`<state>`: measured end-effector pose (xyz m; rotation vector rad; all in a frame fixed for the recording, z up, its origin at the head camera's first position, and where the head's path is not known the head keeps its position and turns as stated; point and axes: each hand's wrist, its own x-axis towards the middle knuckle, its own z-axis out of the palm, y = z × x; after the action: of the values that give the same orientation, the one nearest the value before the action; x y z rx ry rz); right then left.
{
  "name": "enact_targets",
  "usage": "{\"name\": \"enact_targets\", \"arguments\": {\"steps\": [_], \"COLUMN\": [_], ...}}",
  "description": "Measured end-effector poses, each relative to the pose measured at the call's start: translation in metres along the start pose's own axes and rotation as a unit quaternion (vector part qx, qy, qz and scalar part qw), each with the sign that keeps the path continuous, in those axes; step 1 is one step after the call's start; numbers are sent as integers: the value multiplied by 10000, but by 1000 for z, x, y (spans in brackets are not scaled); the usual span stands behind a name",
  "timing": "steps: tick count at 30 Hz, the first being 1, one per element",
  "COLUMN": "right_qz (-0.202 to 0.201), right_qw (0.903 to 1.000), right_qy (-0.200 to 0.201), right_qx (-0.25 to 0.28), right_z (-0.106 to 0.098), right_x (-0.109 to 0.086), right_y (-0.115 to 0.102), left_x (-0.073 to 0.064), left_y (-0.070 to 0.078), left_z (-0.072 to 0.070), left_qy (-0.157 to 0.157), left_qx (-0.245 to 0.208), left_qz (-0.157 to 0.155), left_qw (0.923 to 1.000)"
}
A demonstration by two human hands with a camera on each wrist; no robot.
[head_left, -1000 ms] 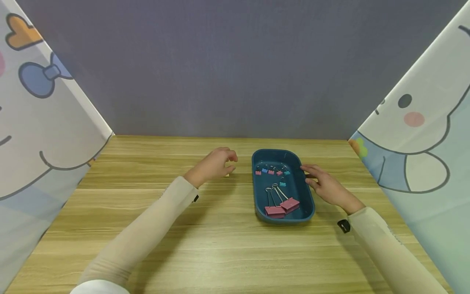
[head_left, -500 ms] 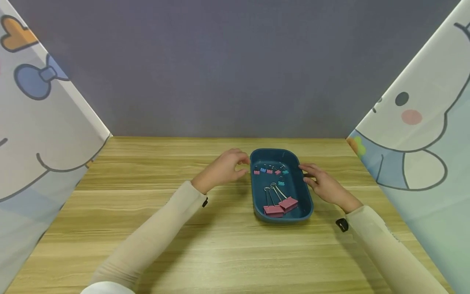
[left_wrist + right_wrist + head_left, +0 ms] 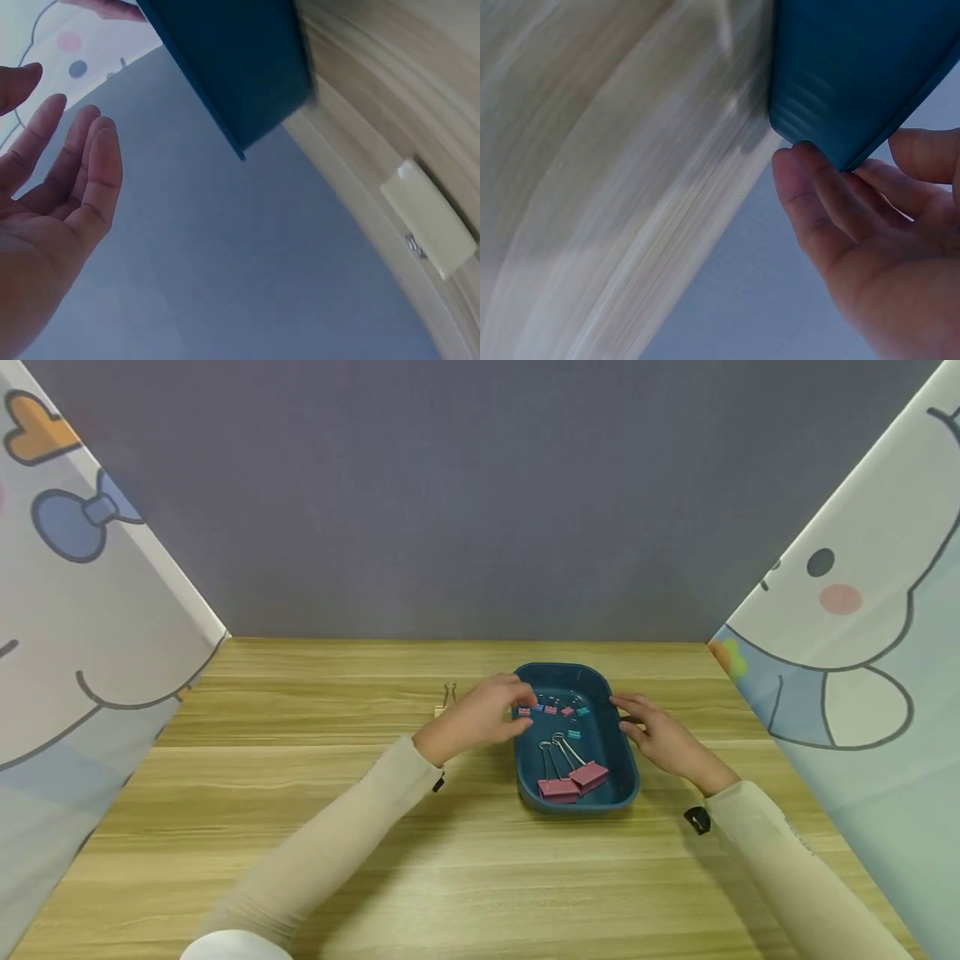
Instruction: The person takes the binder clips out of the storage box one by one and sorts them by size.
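Head view: left hand [image 3: 480, 716] over the left rim of the blue tray [image 3: 606, 745], fingers loosely bent, thumb and fingertips apart, nothing visible between them; can't tell if it touches the rim. Right hand [image 3: 666, 739] at the tray's right side, fingers fairly straight, tips against the wall. The two hands are apart, tray between them. Tray sits on the wood-grain counter [image 3: 465, 893], right of centre. Inside, near end: two big pink binder clips [image 3: 558, 790], overlapping, wire handles pointing to the far end. Farther back, a rough row of small clips: pink clip [image 3: 524, 712] close to the left fingertips, blue clip [image 3: 537, 707], two more pink, then teal clip [image 3: 583, 712]; another teal one lies nearer the big pair. Pale yellow clip [image 3: 439, 712] on the counter left of the tray, partly hidden by the left hand. Grey wall [image 3: 480, 502] behind, cartoon-print panels [image 3: 840, 693] both sides, light sleeves [image 3: 322, 852] on both arms. Left wrist view: palm and spread, bent fingers, gap to the tray; yellow clip lies on the counter, slightly blurred. Right wrist view: fingertips at the tray's outer wall near a corner, thumb by the rim.
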<state>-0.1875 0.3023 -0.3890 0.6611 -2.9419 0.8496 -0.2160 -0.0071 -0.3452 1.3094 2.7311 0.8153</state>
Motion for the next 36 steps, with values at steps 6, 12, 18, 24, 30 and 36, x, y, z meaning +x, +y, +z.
{"name": "enact_targets", "arguments": {"steps": [6,12,18,24,30,36], "right_qz": [-21,-11,2,22,22,-14], "right_qw": [10000,10000,10000,10000,9999,9998], "right_qy": [27,70,87,78,91,137], "right_qx": [23,2,-23,-55,-73,-114], "right_z": [1,1,0,-1,-1,-1], "right_x": [-2,-2,-2,-2,-2,-1], "right_y": [2,1,0,-1,0,1], "left_x": [5,10,14,19,23,25], "left_y": [6,12,17,18,21,25], "left_z": [13,24,32,40,49,54], "left_qy": [-56,-321,-665,-901,-1443,-1768], "left_qx": [-40,103,102,257,432,407], "left_qz": [23,176,70,-60,71,-89], "left_qw": [10000,9993,9977,9956,9886,9834]}}
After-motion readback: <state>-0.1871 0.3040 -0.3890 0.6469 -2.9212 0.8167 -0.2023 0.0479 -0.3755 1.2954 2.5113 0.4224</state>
